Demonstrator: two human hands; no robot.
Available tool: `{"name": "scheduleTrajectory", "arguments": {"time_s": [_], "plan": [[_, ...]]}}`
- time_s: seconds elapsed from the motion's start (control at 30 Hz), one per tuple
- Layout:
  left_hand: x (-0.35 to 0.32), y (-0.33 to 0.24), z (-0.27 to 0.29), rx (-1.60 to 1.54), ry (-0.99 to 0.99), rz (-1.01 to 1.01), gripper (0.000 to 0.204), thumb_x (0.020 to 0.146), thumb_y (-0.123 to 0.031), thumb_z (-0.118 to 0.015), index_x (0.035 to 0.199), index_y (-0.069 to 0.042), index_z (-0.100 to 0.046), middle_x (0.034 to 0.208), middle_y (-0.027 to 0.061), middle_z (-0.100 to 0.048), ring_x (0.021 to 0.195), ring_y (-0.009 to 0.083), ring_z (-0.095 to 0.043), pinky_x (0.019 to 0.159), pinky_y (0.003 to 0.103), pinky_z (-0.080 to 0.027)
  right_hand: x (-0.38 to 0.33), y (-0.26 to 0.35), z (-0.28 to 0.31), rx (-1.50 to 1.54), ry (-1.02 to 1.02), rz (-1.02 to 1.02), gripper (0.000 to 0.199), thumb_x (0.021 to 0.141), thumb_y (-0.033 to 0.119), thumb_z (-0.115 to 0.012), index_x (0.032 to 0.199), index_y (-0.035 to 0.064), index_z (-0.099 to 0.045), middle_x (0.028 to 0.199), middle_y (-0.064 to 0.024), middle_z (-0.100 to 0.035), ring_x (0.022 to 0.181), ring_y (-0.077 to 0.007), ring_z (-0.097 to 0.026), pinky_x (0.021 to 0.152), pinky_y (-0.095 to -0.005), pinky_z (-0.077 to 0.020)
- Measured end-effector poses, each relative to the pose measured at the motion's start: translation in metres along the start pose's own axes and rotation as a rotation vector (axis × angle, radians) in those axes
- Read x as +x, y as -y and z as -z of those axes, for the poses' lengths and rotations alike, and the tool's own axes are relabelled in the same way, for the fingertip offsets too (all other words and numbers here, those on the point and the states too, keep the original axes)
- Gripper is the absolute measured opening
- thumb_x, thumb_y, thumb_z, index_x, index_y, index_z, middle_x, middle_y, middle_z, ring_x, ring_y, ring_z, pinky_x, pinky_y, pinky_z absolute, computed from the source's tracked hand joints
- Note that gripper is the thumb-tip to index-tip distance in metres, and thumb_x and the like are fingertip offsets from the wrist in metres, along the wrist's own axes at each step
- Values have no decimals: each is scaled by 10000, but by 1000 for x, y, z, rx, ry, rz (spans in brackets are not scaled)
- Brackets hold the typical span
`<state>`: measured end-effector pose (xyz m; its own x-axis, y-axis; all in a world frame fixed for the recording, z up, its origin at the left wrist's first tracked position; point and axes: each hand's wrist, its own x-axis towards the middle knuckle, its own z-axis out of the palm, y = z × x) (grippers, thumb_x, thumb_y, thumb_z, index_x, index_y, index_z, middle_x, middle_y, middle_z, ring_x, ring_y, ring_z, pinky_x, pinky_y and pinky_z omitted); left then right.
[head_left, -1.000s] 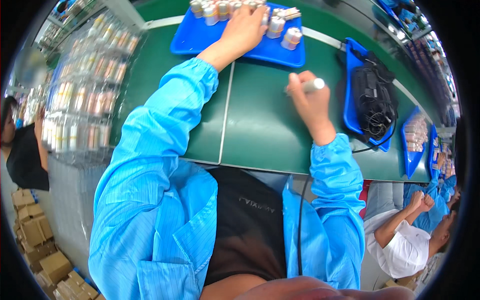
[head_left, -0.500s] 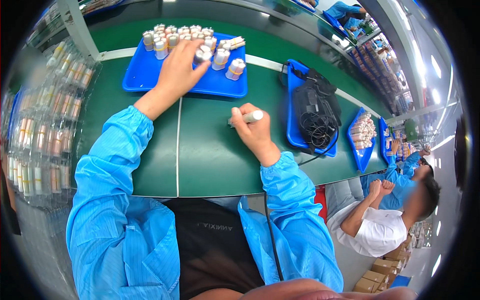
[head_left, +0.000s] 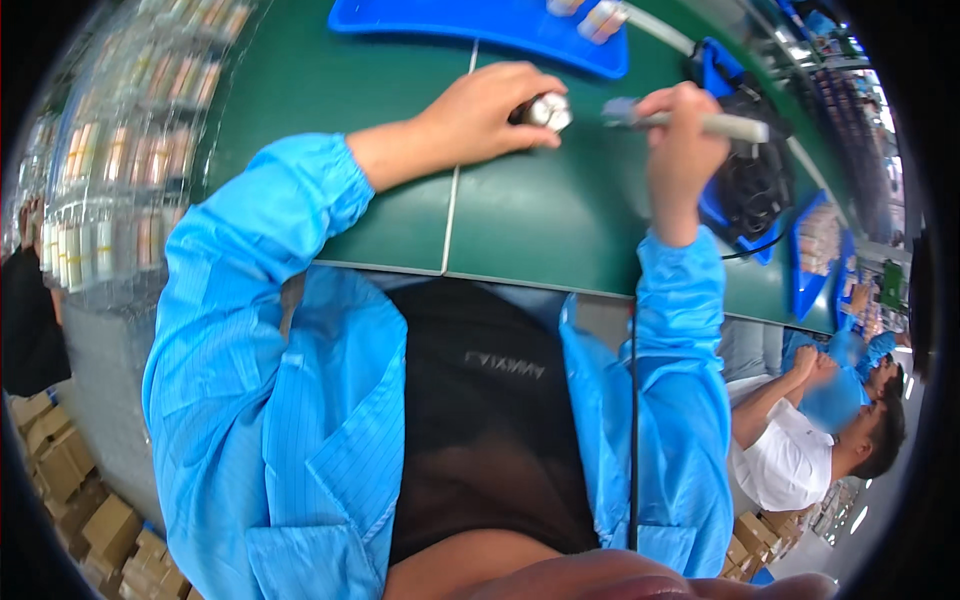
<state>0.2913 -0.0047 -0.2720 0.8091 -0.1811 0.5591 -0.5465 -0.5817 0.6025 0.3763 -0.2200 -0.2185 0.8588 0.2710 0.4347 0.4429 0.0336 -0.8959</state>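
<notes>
My left hand [head_left: 490, 115] grips a small bundle of cylinders [head_left: 550, 112] above the green table. Their silvery round ends face the right. My right hand [head_left: 685, 130] holds a thick, white, pen-like tool [head_left: 735, 127] between thumb and fingers. The tool lies nearly level, its narrower greyish end pointing toward the bundle; motion blurs that end, so its kind is unclear. A gap separates tool and bundle. Beyond both hands is a blue tray [head_left: 450, 24], cut off by the top edge of the view, with similar banded bundles [head_left: 603, 20] in its right part.
Right of my right hand lies a black bag with cables [head_left: 760, 200] in another blue tray. Further right, a tray of bundles [head_left: 818, 240] stands near seated people [head_left: 790, 450]. Clear plastic packs of cylinders [head_left: 100, 150] are stacked left. Cardboard boxes [head_left: 110, 525] stand behind on the floor.
My left hand has come away from the tray toward me with a bundle in it. My right hand has turned the pen-like tool nearly level. The view has shifted, with the tray now at the top edge.
</notes>
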Motion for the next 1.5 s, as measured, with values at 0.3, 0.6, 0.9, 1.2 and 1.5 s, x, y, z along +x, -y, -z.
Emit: {"name": "scheduleTrajectory", "arguments": {"time_s": [0.3, 0.6, 0.9, 1.2, 1.5], "plan": [[1, 3, -10, 23, 1, -34, 450, 752, -334, -840, 1060, -69, -648, 944, 60, -605, 799, 224, -635, 671, 321, -545, -13, 10, -4, 182, 7, 92, 301, 1004, 253, -535, 814, 21, -550, 755, -169, -654, 508, -94, -439, 483, -235, -374], [7, -15, 0, -63, 118, 185, 406, 785, -213, -815, 1084, -40, -601, 965, 126, -589, 777, 285, -622, 682, 362, -514, -20, -4, -11, 58, 241, 245, 222, 998, 189, -609, 865, 15, -643, 812, -76, -698, 552, -31, -461, 500, -180, -370], [10, -12, -1, -95, 84, 191, 407, 751, -241, -850, 1002, -37, -603, 869, 99, -564, 701, 228, -579, 614, 335, -490, -22, -4, -24, -60, 169, 178, 268, 1006, 153, -549, 751, 73, -519, 646, -49, -583, 505, -67, -463, 483, -210, -371], [9, -10, -3, -58, 92, 214, 402, 758, -258, -845, 988, -33, -605, 865, 102, -576, 705, 232, -602, 622, 335, -502, -16, -6, -18, 30, 162, 75, 265, 1010, 180, -585, 809, 17, -644, 749, -58, -683, 526, -35, -475, 485, -188, -368], [10, -10, -3, -66, 73, 193, 395, 756, -260, -844, 980, -33, -609, 864, 106, -580, 724, 245, -608, 631, 339, -504, -15, -5, -19, -3, 190, 89, 291, 1015, 209, -579, 801, 19, -629, 753, -69, -685, 523, -36, -471, 487, -179, -366]]}}
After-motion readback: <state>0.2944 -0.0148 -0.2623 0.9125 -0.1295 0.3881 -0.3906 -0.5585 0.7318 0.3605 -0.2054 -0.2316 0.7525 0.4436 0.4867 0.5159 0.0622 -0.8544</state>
